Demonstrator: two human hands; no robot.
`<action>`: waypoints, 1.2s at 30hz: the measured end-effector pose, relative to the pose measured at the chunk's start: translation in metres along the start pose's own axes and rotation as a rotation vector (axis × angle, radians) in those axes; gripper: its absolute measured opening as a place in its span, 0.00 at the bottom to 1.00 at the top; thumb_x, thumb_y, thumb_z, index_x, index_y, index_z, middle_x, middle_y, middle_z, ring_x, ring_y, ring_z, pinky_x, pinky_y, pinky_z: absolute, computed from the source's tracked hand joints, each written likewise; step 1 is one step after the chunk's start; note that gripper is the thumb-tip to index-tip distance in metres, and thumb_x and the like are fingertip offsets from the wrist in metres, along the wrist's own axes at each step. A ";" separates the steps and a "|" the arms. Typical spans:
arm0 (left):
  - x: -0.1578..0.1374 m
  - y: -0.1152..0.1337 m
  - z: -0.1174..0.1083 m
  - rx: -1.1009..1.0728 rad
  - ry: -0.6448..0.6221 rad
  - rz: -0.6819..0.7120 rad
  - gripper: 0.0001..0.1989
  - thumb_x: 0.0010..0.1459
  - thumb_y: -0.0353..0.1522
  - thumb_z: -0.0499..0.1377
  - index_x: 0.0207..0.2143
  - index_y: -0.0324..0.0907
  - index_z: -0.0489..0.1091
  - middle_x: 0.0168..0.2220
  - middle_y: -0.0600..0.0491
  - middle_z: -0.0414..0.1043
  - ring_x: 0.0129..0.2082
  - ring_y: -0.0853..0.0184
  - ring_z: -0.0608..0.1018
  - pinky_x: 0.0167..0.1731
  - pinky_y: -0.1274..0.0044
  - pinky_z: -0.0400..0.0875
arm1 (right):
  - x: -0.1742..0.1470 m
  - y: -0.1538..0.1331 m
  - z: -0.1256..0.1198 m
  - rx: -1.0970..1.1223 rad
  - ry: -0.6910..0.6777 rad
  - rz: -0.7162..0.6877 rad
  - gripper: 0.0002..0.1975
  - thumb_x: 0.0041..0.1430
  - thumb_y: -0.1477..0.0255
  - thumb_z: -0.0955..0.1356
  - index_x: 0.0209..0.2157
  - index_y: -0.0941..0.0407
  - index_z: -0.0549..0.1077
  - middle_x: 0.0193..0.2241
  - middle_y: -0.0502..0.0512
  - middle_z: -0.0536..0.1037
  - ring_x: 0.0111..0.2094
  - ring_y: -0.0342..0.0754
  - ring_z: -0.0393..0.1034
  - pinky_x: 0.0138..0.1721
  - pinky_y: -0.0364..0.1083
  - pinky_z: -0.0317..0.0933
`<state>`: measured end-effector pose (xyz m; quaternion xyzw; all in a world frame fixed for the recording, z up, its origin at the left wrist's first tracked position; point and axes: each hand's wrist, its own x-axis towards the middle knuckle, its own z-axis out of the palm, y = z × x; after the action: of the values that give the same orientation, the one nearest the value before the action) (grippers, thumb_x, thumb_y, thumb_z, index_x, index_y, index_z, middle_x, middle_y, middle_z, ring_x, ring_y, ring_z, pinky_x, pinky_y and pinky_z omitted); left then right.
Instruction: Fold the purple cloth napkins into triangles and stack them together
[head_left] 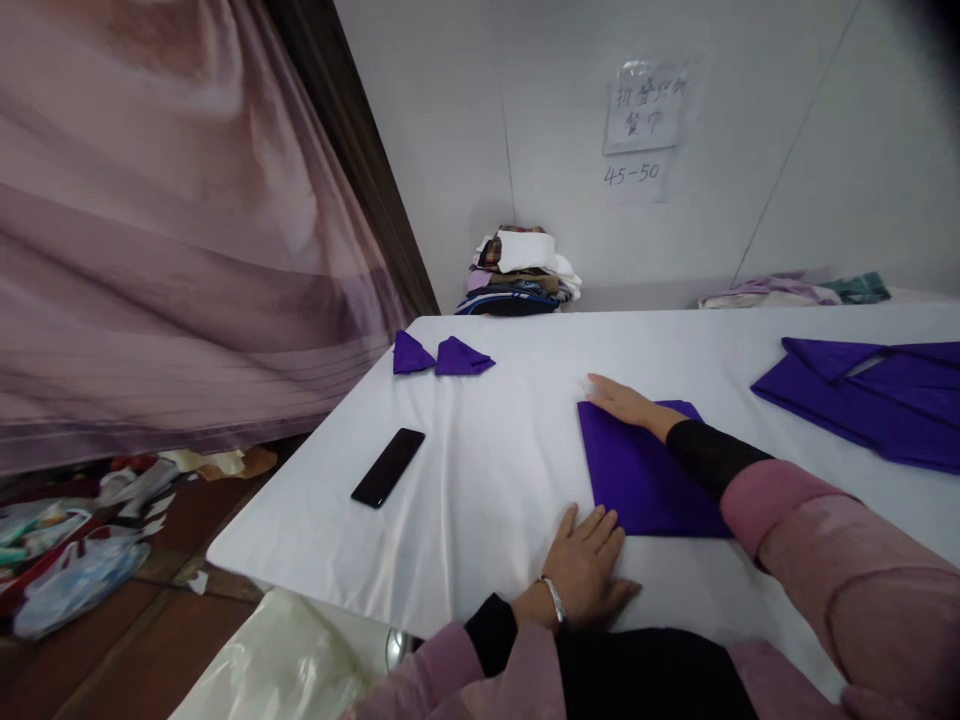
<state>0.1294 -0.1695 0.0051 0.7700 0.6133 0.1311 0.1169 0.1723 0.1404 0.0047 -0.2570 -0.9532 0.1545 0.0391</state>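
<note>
A purple napkin (637, 480), folded to a rough square, lies flat on the white-covered table (510, 460). My left hand (589, 560) rests palm down by the napkin's near left corner, its fingers apart and the fingertips at the cloth's edge. A silver bracelet circles that wrist. Across the napkin's far left edge reaches my right hand (622, 402), stretched out flat, with its fingertips slightly blurred past the cloth. Part of the napkin's right side is hidden under my right sleeve. Neither hand grips anything.
Two small folded purple cloths (463, 358) sit at the far left corner. A black phone (388, 468) lies near the left edge. More purple cloth (870, 400) is spread at right. Behind the table stands a clothes pile (521, 275); a curtain (172, 240) hangs left.
</note>
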 end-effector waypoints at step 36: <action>0.055 -0.101 -0.052 0.112 0.184 -0.439 0.14 0.56 0.29 0.54 0.45 0.43 0.69 0.44 0.51 0.71 0.45 0.63 0.70 0.46 0.72 0.65 | -0.154 0.046 -0.045 0.883 -0.026 0.848 0.17 0.47 0.64 0.72 0.36 0.57 0.69 0.17 0.51 0.72 0.17 0.45 0.68 0.19 0.44 0.67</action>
<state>0.0312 -0.0928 0.0224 0.6084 0.7803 0.1381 0.0434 0.3341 0.1132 0.0340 -0.5716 -0.6141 0.5402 0.0654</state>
